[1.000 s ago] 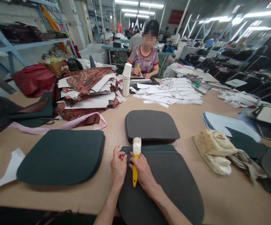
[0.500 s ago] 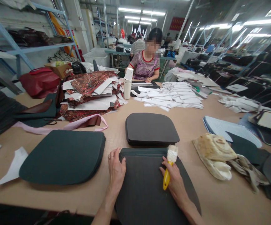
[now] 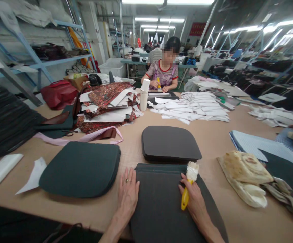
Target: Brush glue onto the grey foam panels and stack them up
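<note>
Dark panels lie stacked at the front of the table, their far edge showing a greenish strip. Against their left edge, my left hand lies flat with its fingers extended and a ring on one of them; it holds nothing. On the right part of the stack rests my right hand, holding a brush with a yellow handle and white-caked bristles that point away from me. Just beyond is a smaller stack of dark grey pieces. Dark green pieces are stacked to the left.
A stained cloth bundle sits at right. Farther back are white strips, a white bottle and patterned pieces. Across the table, a person holds a yellow-handled brush.
My left hand has flattened along the stack's left edge, its fingers straighter. The view has shifted, so things appear farther right. A yellow-handled brush now shows in the other person's hand.
</note>
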`<state>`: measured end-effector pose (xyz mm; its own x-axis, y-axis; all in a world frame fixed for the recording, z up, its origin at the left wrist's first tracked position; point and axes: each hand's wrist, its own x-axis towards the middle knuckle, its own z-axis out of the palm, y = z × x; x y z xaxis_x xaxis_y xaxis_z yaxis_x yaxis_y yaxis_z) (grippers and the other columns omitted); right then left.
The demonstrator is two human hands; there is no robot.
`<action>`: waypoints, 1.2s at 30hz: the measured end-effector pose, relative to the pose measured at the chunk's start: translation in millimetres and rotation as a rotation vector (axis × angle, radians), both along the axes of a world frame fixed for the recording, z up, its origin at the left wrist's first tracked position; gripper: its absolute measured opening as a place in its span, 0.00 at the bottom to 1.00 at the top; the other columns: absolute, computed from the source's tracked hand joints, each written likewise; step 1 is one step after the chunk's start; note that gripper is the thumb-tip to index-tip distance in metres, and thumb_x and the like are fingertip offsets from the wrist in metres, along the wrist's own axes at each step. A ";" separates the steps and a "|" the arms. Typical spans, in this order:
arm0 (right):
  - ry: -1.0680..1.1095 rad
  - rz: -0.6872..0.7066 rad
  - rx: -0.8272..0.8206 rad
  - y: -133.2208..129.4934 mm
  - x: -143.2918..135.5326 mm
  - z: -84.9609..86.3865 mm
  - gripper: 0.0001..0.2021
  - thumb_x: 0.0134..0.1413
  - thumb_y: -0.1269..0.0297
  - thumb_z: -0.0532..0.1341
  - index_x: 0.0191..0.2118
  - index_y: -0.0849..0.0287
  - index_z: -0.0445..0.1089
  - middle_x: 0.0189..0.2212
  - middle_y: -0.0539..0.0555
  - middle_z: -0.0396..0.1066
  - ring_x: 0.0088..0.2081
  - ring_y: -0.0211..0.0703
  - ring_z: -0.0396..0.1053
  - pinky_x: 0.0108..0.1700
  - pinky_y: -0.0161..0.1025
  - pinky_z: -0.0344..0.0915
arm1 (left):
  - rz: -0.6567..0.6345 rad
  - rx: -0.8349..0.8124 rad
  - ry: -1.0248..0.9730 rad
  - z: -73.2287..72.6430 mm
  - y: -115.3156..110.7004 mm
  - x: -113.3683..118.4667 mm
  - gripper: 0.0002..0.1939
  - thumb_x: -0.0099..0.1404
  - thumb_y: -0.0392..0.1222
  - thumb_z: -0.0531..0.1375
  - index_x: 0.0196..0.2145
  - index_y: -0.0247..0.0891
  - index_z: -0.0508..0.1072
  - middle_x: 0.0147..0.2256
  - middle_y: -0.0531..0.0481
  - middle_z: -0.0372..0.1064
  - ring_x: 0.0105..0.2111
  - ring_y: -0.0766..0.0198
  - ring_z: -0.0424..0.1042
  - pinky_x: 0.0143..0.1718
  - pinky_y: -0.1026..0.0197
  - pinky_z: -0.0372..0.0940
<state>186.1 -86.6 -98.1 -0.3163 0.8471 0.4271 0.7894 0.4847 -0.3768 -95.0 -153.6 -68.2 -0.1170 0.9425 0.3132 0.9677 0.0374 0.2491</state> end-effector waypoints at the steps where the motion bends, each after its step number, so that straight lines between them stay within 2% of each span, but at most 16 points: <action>1: 0.007 -0.002 0.006 1.2 0.3 -2.8 0.12 0.59 0.57 0.52 0.40 0.59 0.66 0.48 0.64 0.67 0.47 0.52 0.67 0.46 0.51 0.67 | 0.066 0.020 0.005 6.2 -5.0 -10.5 0.21 0.65 0.37 0.48 0.55 0.35 0.62 0.54 0.39 0.63 0.56 0.50 0.58 0.52 0.45 0.58; 4: 0.033 -0.014 0.025 6.2 1.0 -13.4 0.17 0.58 0.52 0.50 0.41 0.60 0.66 0.48 0.65 0.68 0.46 0.54 0.68 0.44 0.52 0.68 | 0.295 0.051 0.000 27.0 -19.9 -41.8 0.22 0.64 0.37 0.50 0.56 0.38 0.61 0.55 0.39 0.61 0.54 0.49 0.59 0.49 0.46 0.59; 7: 0.038 -0.014 0.021 11.3 1.3 -23.8 0.21 0.57 0.47 0.50 0.40 0.60 0.68 0.47 0.65 0.69 0.45 0.56 0.69 0.44 0.53 0.68 | 0.475 0.018 -0.081 37.6 -31.4 -70.1 0.25 0.59 0.37 0.56 0.55 0.37 0.61 0.54 0.37 0.60 0.52 0.46 0.58 0.46 0.43 0.59; 9: 0.032 -0.011 0.013 14.1 2.4 -29.0 0.22 0.55 0.45 0.50 0.39 0.59 0.69 0.46 0.64 0.70 0.44 0.56 0.70 0.43 0.52 0.69 | 0.453 0.008 -0.237 37.4 -36.2 -85.9 0.22 0.56 0.36 0.57 0.50 0.35 0.66 0.50 0.37 0.63 0.49 0.47 0.60 0.46 0.43 0.59; 13: 0.084 -0.015 0.051 19.4 6.3 -33.3 0.22 0.53 0.44 0.51 0.35 0.59 0.69 0.43 0.65 0.72 0.42 0.57 0.72 0.40 0.50 0.71 | 0.299 0.034 -0.482 34.2 -40.6 -108.4 0.09 0.57 0.38 0.54 0.33 0.38 0.73 0.36 0.43 0.70 0.41 0.53 0.65 0.45 0.50 0.61; 17: 0.136 -0.063 0.101 20.7 -6.7 -21.7 0.19 0.52 0.45 0.53 0.33 0.57 0.69 0.39 0.63 0.74 0.39 0.56 0.73 0.37 0.49 0.72 | 0.329 0.049 -0.622 37.5 -41.4 -124.2 0.07 0.54 0.39 0.54 0.23 0.39 0.71 0.28 0.47 0.69 0.32 0.57 0.68 0.38 0.54 0.63; 19: 0.179 -0.023 0.146 14.9 -31.3 -6.6 0.18 0.51 0.47 0.54 0.33 0.57 0.69 0.39 0.64 0.74 0.40 0.57 0.73 0.37 0.50 0.72 | 0.373 0.051 -0.703 40.1 -41.3 -131.5 0.07 0.52 0.43 0.57 0.20 0.39 0.70 0.24 0.50 0.69 0.29 0.58 0.68 0.35 0.57 0.63; 21: 0.278 0.045 0.176 3.5 -69.6 13.4 0.15 0.53 0.52 0.55 0.36 0.58 0.68 0.42 0.65 0.72 0.42 0.56 0.72 0.40 0.50 0.71 | 0.384 0.045 -0.786 42.2 -41.7 -138.5 0.11 0.52 0.47 0.57 0.20 0.39 0.71 0.24 0.50 0.70 0.28 0.59 0.69 0.34 0.58 0.63; 22: 0.309 0.071 0.141 -3.3 -92.3 24.1 0.13 0.54 0.55 0.55 0.39 0.58 0.67 0.45 0.65 0.71 0.45 0.55 0.71 0.43 0.51 0.70 | 0.375 0.039 -0.826 43.0 -42.2 -141.7 0.12 0.53 0.49 0.57 0.20 0.39 0.72 0.24 0.50 0.71 0.28 0.59 0.70 0.34 0.58 0.63; 24: 0.347 0.140 0.047 -16.5 -140.1 44.4 0.12 0.55 0.57 0.55 0.41 0.56 0.67 0.48 0.63 0.69 0.47 0.53 0.69 0.44 0.49 0.69 | 0.357 0.029 -0.895 44.0 -43.7 -146.9 0.13 0.52 0.50 0.58 0.22 0.38 0.74 0.25 0.49 0.73 0.28 0.59 0.70 0.33 0.60 0.64; 26: 0.413 0.234 -0.081 -25.7 -184.9 61.3 0.11 0.55 0.57 0.55 0.40 0.56 0.67 0.47 0.62 0.70 0.46 0.51 0.70 0.44 0.46 0.69 | 0.365 0.037 -0.937 44.6 -45.3 -149.5 0.13 0.51 0.50 0.59 0.23 0.37 0.75 0.25 0.49 0.73 0.27 0.60 0.70 0.30 0.60 0.64; 29: 0.493 0.312 -0.347 -29.0 -239.0 80.1 0.15 0.53 0.55 0.57 0.43 0.58 0.65 0.38 0.59 0.73 0.37 0.47 0.73 0.38 0.41 0.69 | 0.400 0.086 -0.932 47.3 -46.0 -145.2 0.11 0.50 0.49 0.59 0.22 0.38 0.73 0.25 0.49 0.72 0.27 0.59 0.70 0.32 0.59 0.64; 31: 0.519 0.345 -0.486 -26.4 -266.4 89.2 0.15 0.51 0.54 0.58 0.41 0.58 0.65 0.32 0.54 0.72 0.30 0.42 0.71 0.33 0.38 0.68 | 0.397 0.127 -0.899 51.6 -44.6 -136.6 0.09 0.51 0.46 0.59 0.21 0.39 0.73 0.28 0.48 0.73 0.33 0.57 0.70 0.39 0.55 0.64; 33: 0.527 0.310 -0.552 -22.4 -287.5 95.4 0.13 0.49 0.54 0.59 0.37 0.57 0.64 0.27 0.50 0.69 0.26 0.39 0.68 0.30 0.36 0.66 | 0.349 0.161 -0.853 57.6 -42.6 -125.6 0.07 0.53 0.43 0.58 0.24 0.41 0.74 0.33 0.46 0.72 0.37 0.55 0.69 0.44 0.53 0.62; 36: 0.515 0.268 -0.596 -17.3 -305.2 99.0 0.12 0.43 0.63 0.60 0.37 0.57 0.63 0.23 0.46 0.64 0.24 0.37 0.63 0.27 0.35 0.62 | 0.255 0.224 -0.740 66.1 -44.9 -110.9 0.08 0.56 0.41 0.55 0.28 0.42 0.75 0.35 0.46 0.72 0.39 0.55 0.68 0.44 0.51 0.62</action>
<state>-119.1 -103.9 0.9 -0.4275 0.9007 0.0770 0.3342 0.2366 -0.9123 -205.9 -198.5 -2.1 -0.5702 0.7829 0.2489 0.5180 0.1074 0.8486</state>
